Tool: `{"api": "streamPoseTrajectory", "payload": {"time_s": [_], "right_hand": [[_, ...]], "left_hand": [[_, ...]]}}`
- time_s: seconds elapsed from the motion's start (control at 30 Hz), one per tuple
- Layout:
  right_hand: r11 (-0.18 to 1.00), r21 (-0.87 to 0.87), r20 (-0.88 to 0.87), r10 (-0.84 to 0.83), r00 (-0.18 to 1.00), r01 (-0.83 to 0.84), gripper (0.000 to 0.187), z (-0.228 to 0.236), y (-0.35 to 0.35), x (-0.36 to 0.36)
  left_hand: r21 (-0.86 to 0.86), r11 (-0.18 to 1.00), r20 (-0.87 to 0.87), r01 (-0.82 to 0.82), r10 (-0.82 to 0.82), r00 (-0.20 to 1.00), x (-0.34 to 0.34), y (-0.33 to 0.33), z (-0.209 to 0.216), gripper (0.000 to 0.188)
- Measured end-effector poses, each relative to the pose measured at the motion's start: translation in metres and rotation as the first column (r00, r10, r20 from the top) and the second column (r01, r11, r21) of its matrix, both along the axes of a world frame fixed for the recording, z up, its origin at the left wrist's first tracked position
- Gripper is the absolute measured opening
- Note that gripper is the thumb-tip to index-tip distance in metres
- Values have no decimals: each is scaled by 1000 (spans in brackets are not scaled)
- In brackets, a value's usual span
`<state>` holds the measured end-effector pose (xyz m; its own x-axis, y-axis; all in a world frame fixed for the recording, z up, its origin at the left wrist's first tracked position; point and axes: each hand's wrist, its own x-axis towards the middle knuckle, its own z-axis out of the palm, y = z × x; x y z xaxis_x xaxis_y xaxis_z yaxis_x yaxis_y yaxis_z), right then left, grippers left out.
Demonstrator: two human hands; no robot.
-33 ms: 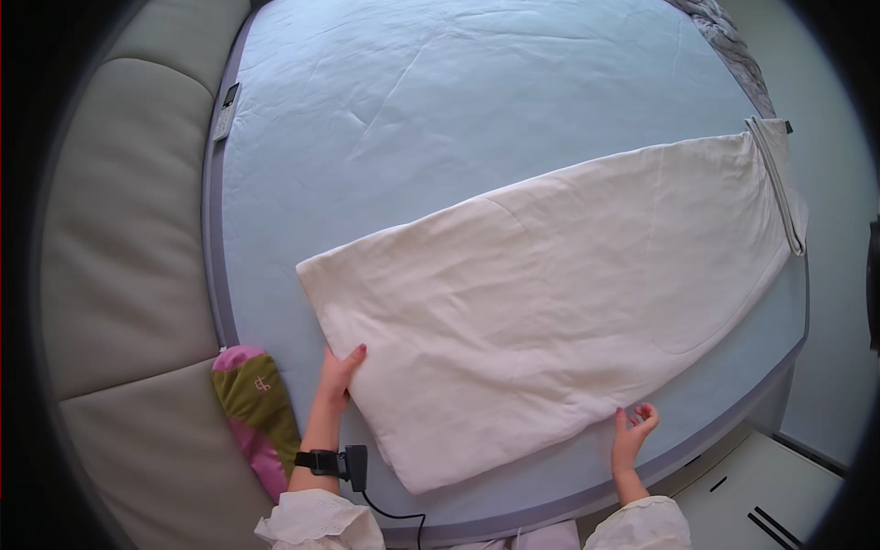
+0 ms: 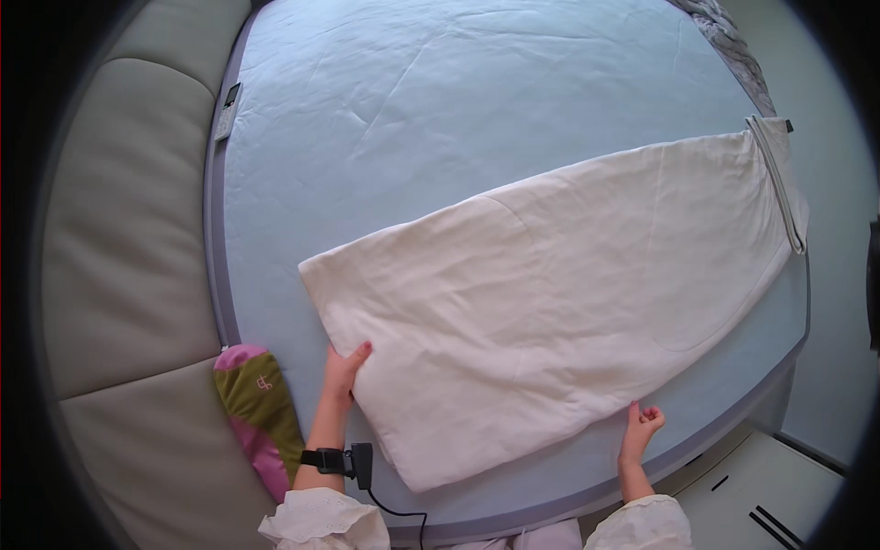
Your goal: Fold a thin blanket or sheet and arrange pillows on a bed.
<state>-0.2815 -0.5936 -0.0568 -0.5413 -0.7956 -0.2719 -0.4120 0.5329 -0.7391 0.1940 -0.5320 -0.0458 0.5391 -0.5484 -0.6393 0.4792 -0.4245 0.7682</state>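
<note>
A large white cloth (image 2: 541, 302), folded over, is spread slantwise across the pale blue bed. It narrows and gathers at its far right end, where a looped band (image 2: 779, 188) crosses it. My left hand (image 2: 342, 371) grips its left edge, thumb on top and fingers hidden beneath. Close to the lower edge, my right hand (image 2: 638, 435) has its thumb up by the fabric and its fingers loosely curled. A gap shows between thumb and fingers, with nothing seen in it. On my left wrist is a black strap with a small device (image 2: 358, 464) and cable.
A grey padded headboard (image 2: 133, 229) borders the bed (image 2: 412, 110) on the left. A pink and olive eye-mask-shaped pouch (image 2: 259, 403) leans there, and a white remote (image 2: 226, 112) lies farther up. Crumpled grey fabric (image 2: 729, 46) is at the far right; a white cabinet (image 2: 761, 490) stands lower right.
My left hand and the cloth's left edge have shifted slightly right. My right hand has moved a little right, its thumb still near the lower edge.
</note>
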Motion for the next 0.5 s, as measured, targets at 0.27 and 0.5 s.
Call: {"api": "streamPoseTrajectory", "payload": {"time_s": [0.27, 0.5], "right_hand": [[981, 183, 774, -187, 605, 69, 37, 3, -10, 41], [888, 458, 778, -385, 497, -28, 42, 40, 76, 59]], "left_hand": [[-69, 996, 157, -57, 67, 985, 12, 37, 18, 42], [40, 990, 283, -138, 122, 951, 46, 112, -13, 41]]}}
